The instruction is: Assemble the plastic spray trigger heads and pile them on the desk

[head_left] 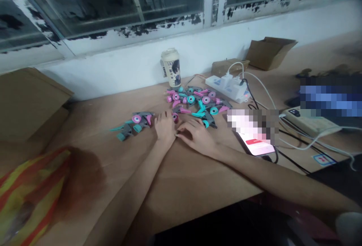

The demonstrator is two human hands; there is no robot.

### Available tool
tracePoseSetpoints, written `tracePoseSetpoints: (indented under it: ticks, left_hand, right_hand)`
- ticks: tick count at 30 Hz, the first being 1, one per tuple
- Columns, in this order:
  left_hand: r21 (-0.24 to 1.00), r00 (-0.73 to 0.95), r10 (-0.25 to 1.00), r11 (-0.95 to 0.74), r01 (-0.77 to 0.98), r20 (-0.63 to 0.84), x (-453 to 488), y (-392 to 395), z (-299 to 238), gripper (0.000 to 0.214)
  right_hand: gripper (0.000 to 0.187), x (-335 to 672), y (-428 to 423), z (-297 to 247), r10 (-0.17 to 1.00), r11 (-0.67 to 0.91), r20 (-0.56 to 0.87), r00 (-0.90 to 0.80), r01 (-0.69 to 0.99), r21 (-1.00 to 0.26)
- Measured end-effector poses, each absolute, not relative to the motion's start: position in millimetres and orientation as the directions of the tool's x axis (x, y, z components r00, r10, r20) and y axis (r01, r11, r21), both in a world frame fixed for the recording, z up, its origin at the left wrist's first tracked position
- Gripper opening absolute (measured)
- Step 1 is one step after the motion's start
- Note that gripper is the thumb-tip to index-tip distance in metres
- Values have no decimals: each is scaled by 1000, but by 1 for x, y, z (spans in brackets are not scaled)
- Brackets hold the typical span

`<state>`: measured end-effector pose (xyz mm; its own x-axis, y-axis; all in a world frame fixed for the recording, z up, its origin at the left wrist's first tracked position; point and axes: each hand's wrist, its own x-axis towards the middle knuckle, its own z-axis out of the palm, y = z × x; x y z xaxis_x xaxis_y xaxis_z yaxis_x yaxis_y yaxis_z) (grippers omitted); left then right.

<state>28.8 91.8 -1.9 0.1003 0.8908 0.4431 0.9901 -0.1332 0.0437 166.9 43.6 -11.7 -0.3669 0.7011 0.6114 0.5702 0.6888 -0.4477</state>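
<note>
A pile of small grey, pink and teal plastic parts [198, 102] lies on the wooden table [181, 178] below the window. A smaller group of the same parts [135, 123] lies to the left. My left hand [164, 127] rests on the table between the two groups, fingers together and curled around a pink piece at its tips. My right hand [198, 136] lies flat beside it, fingers stretched toward the left hand and touching it, just in front of the pile.
A printed coffee cup [171, 67] stands at the wall. A white power strip [229, 85] with cables, a lit phone [258, 146] and cardboard boxes [270, 51] are on the right. A large carton [28, 102] and a striped bag [28, 193] sit left.
</note>
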Motion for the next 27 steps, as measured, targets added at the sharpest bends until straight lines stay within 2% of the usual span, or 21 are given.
tracePoseSetpoints:
  ticks: [3,5,8,10,12,17,23,27]
  left_hand:
    - [190,60,862,-178,966,503,16,74,-1,25]
    - [414,-28,874,-202,888,486,8,63,-1,23]
    - [738,-141,918,-198,646,370,2,46,-3,28]
    - [837,-142,949,-171,520,282,2,37,-6,32]
    - [876,-88,973,-152,457,214,5,30,-9,33]
    - [901,32,984,-171,399,173,10,24,-9,27]
    - [939,32,989,-144,312,141,8,28,-7,28]
    - [941,62,991,-131,311,118,5,30,-9,21]
  right_hand:
    - [18,168,45,-12,705,652,631,-323,645,-398]
    - [25,166,42,-13,698,647,641,-320,666,-372]
    - [35,162,37,-13,699,646,630,-339,677,-353]
    - [43,160,35,-13,707,637,617,-345,688,-346]
    - [44,160,33,-13,708,636,610,-356,698,-330]
    - [25,163,33,-12,697,639,612,-374,710,-295]
    - [34,163,33,-12,719,590,645,-258,717,-371]
    - [26,165,34,-12,742,560,621,-253,743,-366]
